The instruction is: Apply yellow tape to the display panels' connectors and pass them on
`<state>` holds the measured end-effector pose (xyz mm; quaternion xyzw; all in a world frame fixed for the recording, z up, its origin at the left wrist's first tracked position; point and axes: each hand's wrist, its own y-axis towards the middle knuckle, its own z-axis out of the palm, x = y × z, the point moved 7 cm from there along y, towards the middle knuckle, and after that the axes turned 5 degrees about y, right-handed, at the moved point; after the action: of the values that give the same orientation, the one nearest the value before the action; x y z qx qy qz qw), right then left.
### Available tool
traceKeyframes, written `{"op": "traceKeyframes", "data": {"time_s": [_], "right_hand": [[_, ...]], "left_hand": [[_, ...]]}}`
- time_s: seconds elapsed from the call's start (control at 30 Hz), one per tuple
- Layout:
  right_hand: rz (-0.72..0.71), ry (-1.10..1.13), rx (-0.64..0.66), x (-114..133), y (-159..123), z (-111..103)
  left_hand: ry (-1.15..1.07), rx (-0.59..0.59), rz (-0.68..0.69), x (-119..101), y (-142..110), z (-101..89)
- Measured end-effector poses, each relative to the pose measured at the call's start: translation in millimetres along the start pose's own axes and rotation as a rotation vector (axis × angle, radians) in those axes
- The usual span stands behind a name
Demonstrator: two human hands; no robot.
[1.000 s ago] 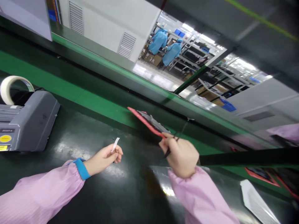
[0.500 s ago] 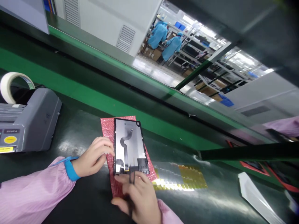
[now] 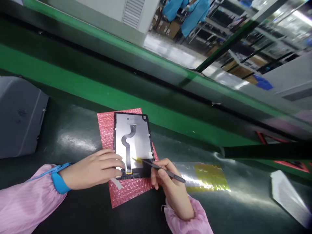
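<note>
A tablet screen panel (image 3: 133, 141) lies back-up on a pink bubble-wrap sheet (image 3: 126, 191), with a curved flex cable (image 3: 126, 143) running down its silver back. My left hand (image 3: 94, 169) rests on the panel's lower left corner, fingers pressed together, with a small white tape strip (image 3: 116, 183) under them. My right hand (image 3: 168, 188) pinches dark tweezers (image 3: 161, 169) whose tip touches a yellow spot near the panel's lower middle. Both arms wear pink sleeves; the left wrist has a blue band (image 3: 57, 180).
A grey tape dispenser (image 3: 19, 117) stands at the left. A green conveyor rail (image 3: 97, 91) runs behind the panel. A shiny clear-and-yellow film (image 3: 207, 177) lies to the right, a white sheet (image 3: 287, 195) farther right. People in blue coats (image 3: 192, 13) work far behind.
The camera tipped down and closer. My right hand moved from the panel's bottom edge to its right side and now points the tweezers at it. My left hand slid onto the panel's corner.
</note>
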<state>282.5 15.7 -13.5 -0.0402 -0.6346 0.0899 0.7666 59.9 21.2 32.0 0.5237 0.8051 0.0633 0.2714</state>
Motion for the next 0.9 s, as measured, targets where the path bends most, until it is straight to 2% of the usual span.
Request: {"op": "traceKeyframes", "data": {"time_s": [0.13,0.27,0.5,0.9], "right_hand": [[0.088,0.063,0.059,-9,-1,1],[0.089,0.044,0.113,-7,0,4],[0.147,-0.011,0.1,-7,-3,2],[0.206,-0.069,0.093,-13,-8,-4]], "left_hand": [[0.048,0.073,0.024,-2,2,5.9],[0.059,0.144,0.032,-3,3,10.4],[0.003,0.19,-0.022,1,3,11.9],[-0.064,0.235,-0.03,1,7,12.9]]}}
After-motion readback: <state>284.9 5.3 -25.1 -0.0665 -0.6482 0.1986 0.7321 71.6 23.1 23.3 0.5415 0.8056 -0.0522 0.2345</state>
